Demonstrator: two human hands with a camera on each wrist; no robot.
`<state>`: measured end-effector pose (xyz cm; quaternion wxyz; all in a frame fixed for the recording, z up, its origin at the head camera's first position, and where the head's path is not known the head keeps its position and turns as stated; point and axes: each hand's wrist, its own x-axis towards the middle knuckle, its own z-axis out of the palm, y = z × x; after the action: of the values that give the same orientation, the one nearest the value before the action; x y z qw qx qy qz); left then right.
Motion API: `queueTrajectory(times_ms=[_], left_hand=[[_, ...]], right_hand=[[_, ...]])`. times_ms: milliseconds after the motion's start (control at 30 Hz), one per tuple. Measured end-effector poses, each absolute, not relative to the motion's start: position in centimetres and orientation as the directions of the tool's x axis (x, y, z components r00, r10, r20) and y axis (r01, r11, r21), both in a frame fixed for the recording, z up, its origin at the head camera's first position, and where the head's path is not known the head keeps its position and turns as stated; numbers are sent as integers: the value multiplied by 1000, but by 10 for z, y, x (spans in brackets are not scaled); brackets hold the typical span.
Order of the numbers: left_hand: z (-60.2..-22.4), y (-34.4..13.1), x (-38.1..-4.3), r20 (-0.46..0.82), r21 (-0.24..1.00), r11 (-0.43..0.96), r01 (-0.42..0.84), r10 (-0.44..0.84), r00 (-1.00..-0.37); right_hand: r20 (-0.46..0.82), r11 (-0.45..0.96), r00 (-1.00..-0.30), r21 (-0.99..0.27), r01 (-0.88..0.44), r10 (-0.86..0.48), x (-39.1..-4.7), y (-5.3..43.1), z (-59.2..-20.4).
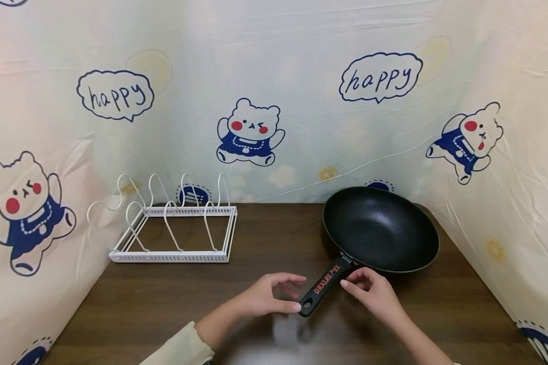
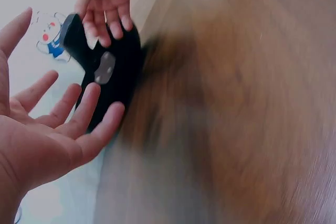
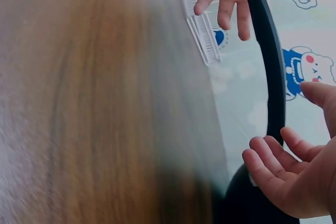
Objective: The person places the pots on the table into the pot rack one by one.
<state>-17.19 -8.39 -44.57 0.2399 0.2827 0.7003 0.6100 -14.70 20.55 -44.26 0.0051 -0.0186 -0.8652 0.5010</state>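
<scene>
A black frying pan [image 1: 379, 228] sits at the right of the table, its handle [image 1: 326, 284] angled toward the person and marked with red lettering. My left hand [image 1: 271, 296] is beside the handle's free end, thumb and fingers spread apart. On the other side, my right hand [image 1: 374, 294] is close to the handle's base, just below the pan's near rim, with fingers loosely bent. The right wrist view shows the handle [image 3: 273, 72] standing free between both hands. In the left wrist view, a grey metal bracket [image 2: 105, 68] joins handle and pan.
A white wire rack [image 1: 171, 257] with several upright curved dividers stands at the back left of the brown wooden table [image 1: 274, 238]. A pale cloth [image 1: 301, 50] printed with bears and the word "happy" encloses the back and both sides.
</scene>
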Motion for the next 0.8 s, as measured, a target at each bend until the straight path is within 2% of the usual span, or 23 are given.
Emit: queueTrajectory(times_ms=[133,300,400,500,633,800], left_hand=[[-447,-74,-168,-83,989,-28,-144,702,-708],[-448,-64,-167,-140,920,-133,-367,766,-628],[-449,-59,-167,-152,893,-153,-423,782,-605],[-451,-55,-166,-178,877,-167,-451,759,-626],[-453,-50,-165,-214,863,-179,-473,718,-662],[-454,-45,-165,-243,858,-163,-486,706,-665]], right_hand=[[-114,304,-993,-947,102,-21,-150,204,-449],[-209,13,-960,-978,210,-187,-155,206,-453],[-233,-149,-930,-947,283,-286,-157,205,-454],[-242,-303,-910,-887,348,-336,-158,201,-456],[-260,-449,-915,-808,381,-309,-158,193,-457],[-253,-533,-935,-770,351,-249,-159,186,-460]])
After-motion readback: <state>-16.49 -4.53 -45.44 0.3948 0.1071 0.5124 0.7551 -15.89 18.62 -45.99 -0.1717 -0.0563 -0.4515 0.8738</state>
